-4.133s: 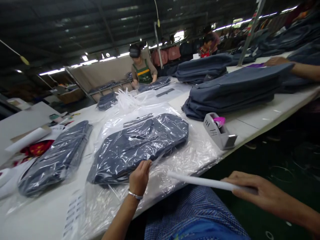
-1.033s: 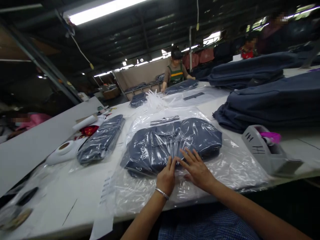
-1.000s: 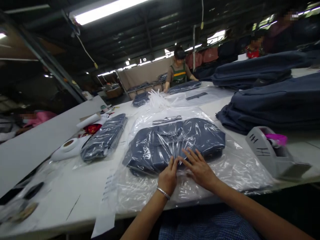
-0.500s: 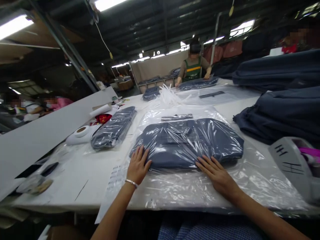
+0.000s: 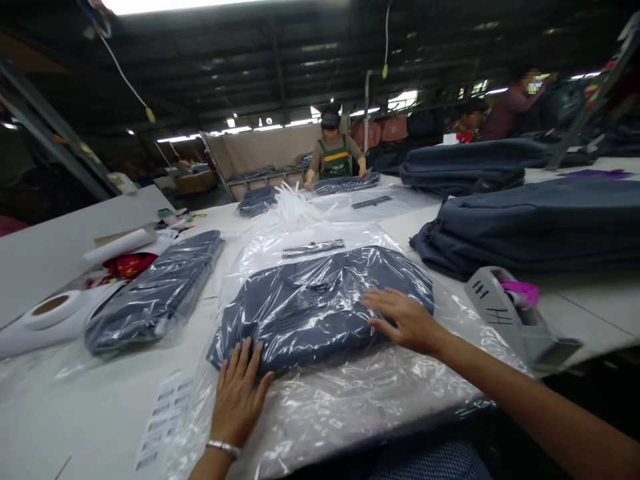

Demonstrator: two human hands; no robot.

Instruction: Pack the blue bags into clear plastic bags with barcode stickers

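Observation:
Before me a folded dark blue fabric bag (image 5: 300, 333) lies inside a clear plastic bag (image 5: 320, 413), on a pile of similar plastic. My left hand (image 5: 237, 390) rests with spread fingers at the near left edge of the wrapped bag. My right hand (image 5: 403, 320) is open too, its fingers over the right part of the plastic; whether it presses or hovers I cannot tell. A dark strip (image 5: 313, 248) shows through the plastic just beyond the bag.
Another wrapped blue bag (image 5: 160, 293) lies left, beside a white roll (image 5: 55, 310) and a label sheet (image 5: 163, 417). To the right are a grey tape dispenser (image 5: 505, 313) and stacked dark bags (image 5: 530, 227). White strips (image 5: 297, 207) bunch ahead. A co-worker (image 5: 335, 157) handles a wrapped bag across the table.
My right hand has moved up from the near edge onto the bag's right part. My left hand stays at the left edge. The view has turned to the right.

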